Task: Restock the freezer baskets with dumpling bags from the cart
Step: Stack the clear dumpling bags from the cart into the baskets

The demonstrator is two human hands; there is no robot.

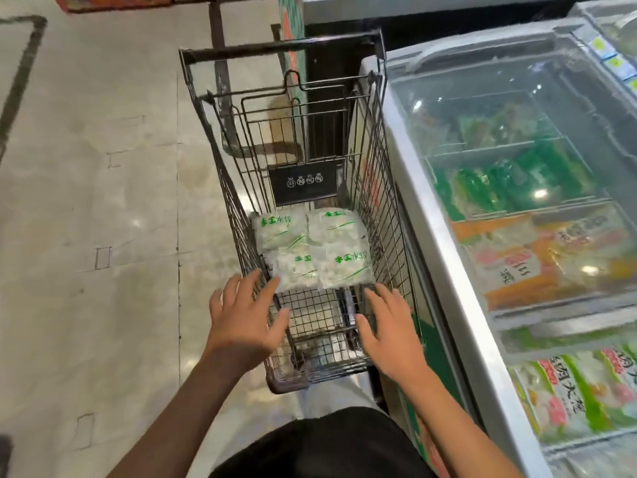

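I see both hands spread over the near end of the cart (375, 188), each grip wide: left hand (243, 319), right hand (389, 331). The dumpling bags (310, 250) lie mid-frame in its basket. The freezer (517, 201) fills the right side.

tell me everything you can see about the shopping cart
The shopping cart is dark wire mesh with a bar handle at its far end and a folded child-seat flap bearing a black placard. It stands on the pale floor, alongside the chest freezer. White dumpling bags with green print lie in its basket. The left hand and right hand reach open over its near end.
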